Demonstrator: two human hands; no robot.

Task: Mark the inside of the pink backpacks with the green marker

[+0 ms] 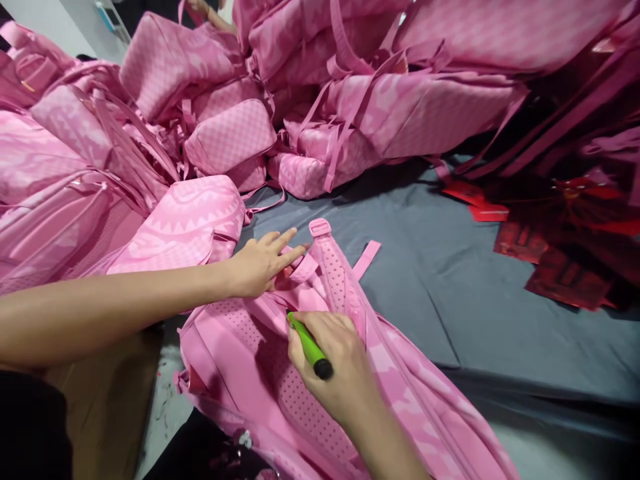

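Observation:
A pink backpack point(310, 400) lies with its dotted mesh back panel and straps facing up, partly over the edge of the grey-covered table. My right hand point(335, 353) is closed around a green tool with a black end point(311, 345), its dark tip touching the pink fabric near the top of the panel. Fingers spread, my left hand point(263, 263) rests on the backpack's top by the strap ends. A strap with a pink buckle point(320, 228) points away beyond both hands. What lies under my left palm is hidden.
Pink backpacks point(230, 137) are piled along the back and left. Red and dark tags point(570, 273) lie on the grey cloth point(425, 267) at the right. Another person's arm point(217, 19) shows at the top, behind the pile.

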